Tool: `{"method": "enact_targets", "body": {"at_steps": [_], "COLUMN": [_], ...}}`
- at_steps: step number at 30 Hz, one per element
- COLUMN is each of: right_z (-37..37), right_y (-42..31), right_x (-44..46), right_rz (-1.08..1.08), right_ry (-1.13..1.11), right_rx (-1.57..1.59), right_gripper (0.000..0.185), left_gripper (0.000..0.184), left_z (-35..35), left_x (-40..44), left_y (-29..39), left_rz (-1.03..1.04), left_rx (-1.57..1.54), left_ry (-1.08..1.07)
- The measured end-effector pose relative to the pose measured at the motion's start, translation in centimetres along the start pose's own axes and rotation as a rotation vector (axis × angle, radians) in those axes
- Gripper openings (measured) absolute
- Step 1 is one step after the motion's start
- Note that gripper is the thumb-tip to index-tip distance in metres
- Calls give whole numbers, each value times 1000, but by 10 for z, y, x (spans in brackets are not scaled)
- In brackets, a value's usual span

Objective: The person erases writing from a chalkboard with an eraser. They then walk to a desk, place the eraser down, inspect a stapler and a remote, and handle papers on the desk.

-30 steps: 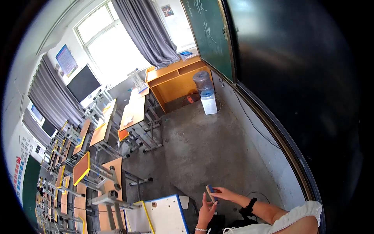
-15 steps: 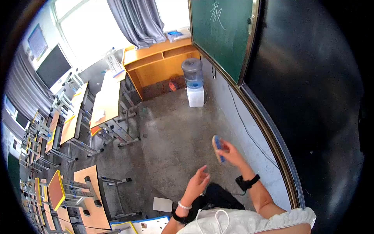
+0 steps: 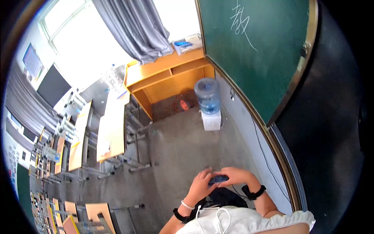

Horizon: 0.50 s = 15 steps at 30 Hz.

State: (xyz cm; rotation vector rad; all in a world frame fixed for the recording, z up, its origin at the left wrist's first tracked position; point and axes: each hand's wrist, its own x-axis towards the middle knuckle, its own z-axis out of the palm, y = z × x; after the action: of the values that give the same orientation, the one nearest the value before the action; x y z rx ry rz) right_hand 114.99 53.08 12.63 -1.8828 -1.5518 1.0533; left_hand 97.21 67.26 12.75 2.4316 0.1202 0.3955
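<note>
In front of my waist, both hands are brought together around a chalkboard eraser (image 3: pixel 218 179), whose dark blue face shows between them. My right hand (image 3: pixel 235 176) grips its right end, fingers curled over it. At the left end, my left hand (image 3: pixel 200 184) has its fingers bent round the eraser, slightly blurred. The undersides of the fingers and the eraser's far side are hidden. Up and to the right hangs the green chalkboard (image 3: pixel 257 50), with a white chalk character (image 3: pixel 240 21) written on it.
A water dispenser (image 3: pixel 210 103) stands by the wall, near a wooden cabinet (image 3: pixel 171 74). Desks (image 3: pixel 111 132) with upturned stools line the left. A dark board panel (image 3: pixel 327 136) lies to my right, and a cable (image 3: pixel 265 156) runs along the wall.
My left hand has closed on the eraser, which my right hand held alone before. The eraser has come lower and nearer my body. My view has turned toward the green chalkboard.
</note>
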Motion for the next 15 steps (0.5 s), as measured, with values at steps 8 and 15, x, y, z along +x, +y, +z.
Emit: {"method": "enact_targets", "body": {"at_steps": [8, 15], "right_z": [-130, -188], "right_y": [14, 69], "right_x": [113, 196], "right_rz": [-50, 69], "right_ry": [19, 561], "right_rx": [104, -169], "right_gripper": [57, 60], "left_gripper": [46, 50], "left_z": [-43, -58], "left_x": [153, 320], "left_y": [-111, -207], "left_rz": [-113, 195], "left_rx": [-406, -196], "left_ry": [-288, -390]}}
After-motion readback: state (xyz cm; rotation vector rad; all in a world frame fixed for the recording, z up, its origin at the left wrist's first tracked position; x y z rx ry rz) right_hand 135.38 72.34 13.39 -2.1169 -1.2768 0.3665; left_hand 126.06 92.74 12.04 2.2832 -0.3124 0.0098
